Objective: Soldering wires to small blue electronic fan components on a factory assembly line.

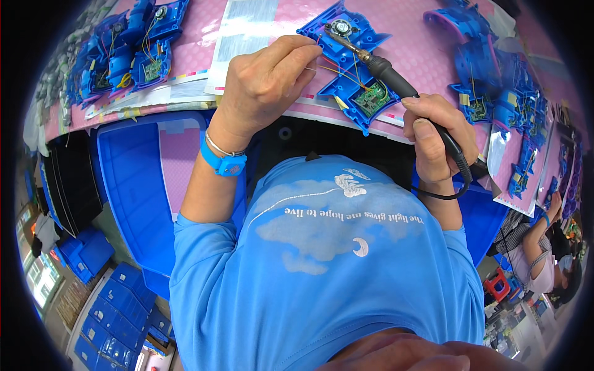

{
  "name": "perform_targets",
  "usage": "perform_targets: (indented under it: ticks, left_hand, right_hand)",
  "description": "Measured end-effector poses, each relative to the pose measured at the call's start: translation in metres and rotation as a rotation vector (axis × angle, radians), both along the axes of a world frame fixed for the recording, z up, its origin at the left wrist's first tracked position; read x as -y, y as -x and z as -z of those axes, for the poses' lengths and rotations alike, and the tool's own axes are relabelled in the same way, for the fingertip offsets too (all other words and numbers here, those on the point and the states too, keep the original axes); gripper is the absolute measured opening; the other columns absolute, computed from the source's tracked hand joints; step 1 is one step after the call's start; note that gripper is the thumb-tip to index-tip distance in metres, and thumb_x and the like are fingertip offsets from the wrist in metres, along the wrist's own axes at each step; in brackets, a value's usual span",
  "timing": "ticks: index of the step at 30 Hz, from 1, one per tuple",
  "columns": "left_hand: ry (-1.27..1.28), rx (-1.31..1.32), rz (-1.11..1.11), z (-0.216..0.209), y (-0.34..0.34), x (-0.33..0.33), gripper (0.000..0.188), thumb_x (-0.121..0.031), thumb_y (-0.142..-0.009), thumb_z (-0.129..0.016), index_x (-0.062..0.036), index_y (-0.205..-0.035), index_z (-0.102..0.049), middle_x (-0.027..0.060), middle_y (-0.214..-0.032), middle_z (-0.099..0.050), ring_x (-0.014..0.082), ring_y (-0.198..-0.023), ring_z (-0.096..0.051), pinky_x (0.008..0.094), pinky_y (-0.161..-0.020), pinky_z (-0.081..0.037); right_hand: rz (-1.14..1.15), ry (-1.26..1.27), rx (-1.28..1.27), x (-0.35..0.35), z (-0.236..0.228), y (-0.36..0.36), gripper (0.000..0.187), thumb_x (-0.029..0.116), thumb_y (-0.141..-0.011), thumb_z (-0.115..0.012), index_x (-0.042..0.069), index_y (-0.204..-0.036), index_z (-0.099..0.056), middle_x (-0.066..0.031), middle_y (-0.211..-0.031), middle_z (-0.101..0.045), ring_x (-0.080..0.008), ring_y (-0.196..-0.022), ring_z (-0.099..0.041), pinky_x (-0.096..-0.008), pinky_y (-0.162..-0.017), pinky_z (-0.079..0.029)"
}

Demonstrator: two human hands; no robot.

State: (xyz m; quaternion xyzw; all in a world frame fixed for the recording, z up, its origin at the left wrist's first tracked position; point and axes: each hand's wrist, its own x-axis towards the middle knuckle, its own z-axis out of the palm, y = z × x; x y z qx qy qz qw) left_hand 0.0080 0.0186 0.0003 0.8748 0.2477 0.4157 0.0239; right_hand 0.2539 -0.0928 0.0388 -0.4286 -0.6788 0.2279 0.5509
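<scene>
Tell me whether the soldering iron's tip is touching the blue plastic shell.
Cannot tell. The head view shows the soldering iron, held in the right hand, with its tip over the blue plastic shell, but shows neither contact nor a gap plainly.

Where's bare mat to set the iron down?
Bare pink mat lies between the left stack of shells and the white sheet, and between the worked shell and the right pile. Crowded at both piles and around both hands.

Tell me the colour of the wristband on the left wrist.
Bright blue wristband, clearest in the head view.
</scene>
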Motion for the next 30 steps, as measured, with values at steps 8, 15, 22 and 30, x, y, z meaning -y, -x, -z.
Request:
perform_targets:
  ticks: [8,15,22,30]
  left_hand:
    - [0.001,0.01,0.012,-0.009,-0.001,0.014,0.025,-0.003,-0.074,-0.08,-0.0079,-0.098,-0.074,0.0031,-0.091,-0.069,0.014,-0.066,-0.067,0.0262,-0.051,-0.052]
    - [-0.115,-0.065,0.032,-0.013,-0.002,0.014,0.025,-0.006,-0.074,-0.081,-0.0064,-0.099,-0.076,0.0041,-0.09,-0.069,0.0151,-0.064,-0.067,0.0262,-0.05,-0.05]
    - [-0.157,-0.169,-0.007,-0.014,-0.013,0.004,0.027,-0.009,-0.076,-0.083,-0.0056,-0.101,-0.074,0.005,-0.095,-0.074,0.0164,-0.071,-0.071,0.0254,-0.054,-0.053]
    - [-0.09,-0.133,0.01,-0.009,-0.017,-0.001,0.025,-0.009,-0.079,-0.083,-0.0061,-0.101,-0.073,0.0054,-0.097,-0.075,0.0184,-0.073,-0.072,0.0264,-0.057,-0.057]
  right_hand:
    - [-0.013,-0.013,-0.024,0.003,0.0,-0.005,0.02,0.011,-0.087,-0.068,-0.004,-0.1,-0.072,-0.0153,-0.076,-0.071,-0.0205,-0.061,-0.065,-0.0307,-0.055,-0.046]
    - [0.018,-0.009,-0.016,0.008,-0.001,-0.011,0.021,0.012,-0.087,-0.068,-0.004,-0.1,-0.073,-0.0149,-0.076,-0.071,-0.0202,-0.061,-0.065,-0.0307,-0.056,-0.047]
    - [0.02,0.009,-0.021,0.006,0.001,-0.009,0.021,0.011,-0.086,-0.068,-0.004,-0.1,-0.073,-0.0142,-0.074,-0.07,-0.0197,-0.061,-0.064,-0.0303,-0.056,-0.047]
    - [0.04,0.02,-0.006,0.005,0.001,-0.008,0.02,0.009,-0.084,-0.067,-0.005,-0.098,-0.073,-0.0142,-0.074,-0.07,-0.0201,-0.06,-0.064,-0.0303,-0.055,-0.046]
